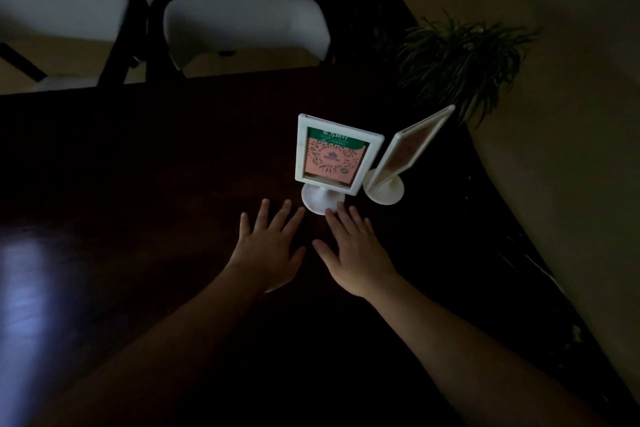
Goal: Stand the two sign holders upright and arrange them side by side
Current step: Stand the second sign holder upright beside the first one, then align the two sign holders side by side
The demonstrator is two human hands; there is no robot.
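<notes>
**A:** Where do the sign holders stand?

**B:** Both upright on a dark wooden table (138, 184), toward its right side. Left sign holder (337, 158) facing the camera: white frame, pink card with a green band across the top and a round code pattern, set on a round white foot. Right sign holder (412, 149) just beside it, turned edge-on at an angle, so only a sliver of its pink card visible, also on a round white foot. Round feet close together, not quite touching; frames nearly meeting at the inner edges (hard to tell whether in contact).

**A:** And the hands?

**B:** Two bare forearms reaching in from the bottom. Left hand (270, 246) flat, palm down, fingers spread apart, empty, just in front of the left holder's foot. Right hand (356, 250) likewise spread and empty, palm down, with fingertips (341, 208) at the front rim of that same foot, seemingly touching or overlapping it. Thumbs nearly meeting between the two hands.

**A:** Anything around the table?

**B:** Beyond the far edge, white-backed chairs (242, 28) with black frames. To the right, a leafy green plant (460, 59) on a pale floor. Very dim lighting overall, with a bluish glare on the tabletop at lower left.
</notes>
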